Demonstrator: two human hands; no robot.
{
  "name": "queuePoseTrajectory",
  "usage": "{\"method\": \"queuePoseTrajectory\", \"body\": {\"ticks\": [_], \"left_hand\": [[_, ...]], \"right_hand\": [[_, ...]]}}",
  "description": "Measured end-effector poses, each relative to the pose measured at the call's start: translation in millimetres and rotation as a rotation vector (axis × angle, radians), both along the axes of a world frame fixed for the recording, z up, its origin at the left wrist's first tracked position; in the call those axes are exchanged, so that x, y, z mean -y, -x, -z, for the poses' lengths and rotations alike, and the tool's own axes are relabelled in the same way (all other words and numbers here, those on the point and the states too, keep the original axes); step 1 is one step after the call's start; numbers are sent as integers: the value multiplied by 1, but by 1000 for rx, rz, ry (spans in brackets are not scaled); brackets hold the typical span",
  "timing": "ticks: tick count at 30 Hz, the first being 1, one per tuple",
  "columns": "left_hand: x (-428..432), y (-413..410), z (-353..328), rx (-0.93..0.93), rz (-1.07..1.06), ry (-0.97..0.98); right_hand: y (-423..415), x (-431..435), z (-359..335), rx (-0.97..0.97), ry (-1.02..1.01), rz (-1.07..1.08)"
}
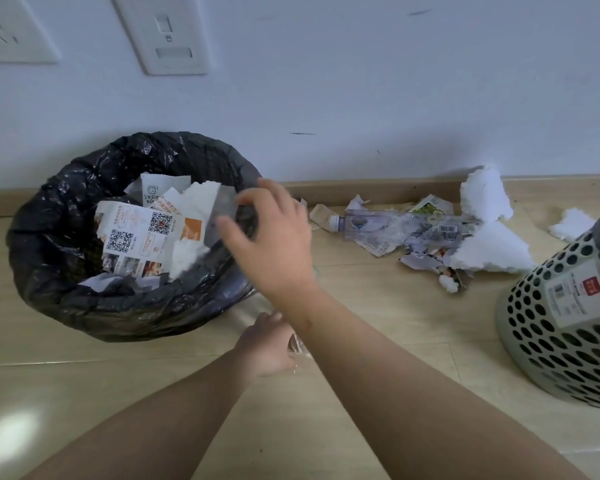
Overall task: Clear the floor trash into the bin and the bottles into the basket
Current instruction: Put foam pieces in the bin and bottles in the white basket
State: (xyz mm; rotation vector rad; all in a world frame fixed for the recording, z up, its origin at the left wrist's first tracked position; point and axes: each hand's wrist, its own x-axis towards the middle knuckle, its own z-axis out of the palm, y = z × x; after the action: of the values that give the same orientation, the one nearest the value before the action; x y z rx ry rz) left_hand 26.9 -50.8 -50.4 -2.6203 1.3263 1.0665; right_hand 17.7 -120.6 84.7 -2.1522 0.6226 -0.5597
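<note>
Here, right hand (267,237), fingers spread and empty, over the bin (49,237); left hand (267,344) grasps a scrap near the floor; bottle (395,225) lies among litter beside the basket (541,327).

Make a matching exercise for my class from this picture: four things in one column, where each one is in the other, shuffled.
Things
1. clear plastic bottle
2. torn printed paper with QR codes
3. perforated grey plastic basket
4. white foam chunk

Places
A. inside the black-lined bin
B. at the far right edge
C. leaning against the skirting board
D. lying on its side on the floor

Pairs: 1-D, 2-A, 3-B, 4-C
</note>
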Motion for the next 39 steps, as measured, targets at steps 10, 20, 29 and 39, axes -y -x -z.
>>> {"method": "queuePoseTrajectory", "body": {"ticks": [10, 20, 29, 39], "left_hand": [[1, 1, 11, -8, -20, 147], [3, 6, 19, -146, -240, 231], [6, 14, 16, -665, -661, 313], [35, 13, -22, -493, -820, 610]], "right_hand": [[77, 43, 97, -597, -218, 241], [92, 26, 137, -538, -1047, 379], [95, 27, 133, -441, -1368, 471], [79, 45, 98, -45, -1486, 581]]}}
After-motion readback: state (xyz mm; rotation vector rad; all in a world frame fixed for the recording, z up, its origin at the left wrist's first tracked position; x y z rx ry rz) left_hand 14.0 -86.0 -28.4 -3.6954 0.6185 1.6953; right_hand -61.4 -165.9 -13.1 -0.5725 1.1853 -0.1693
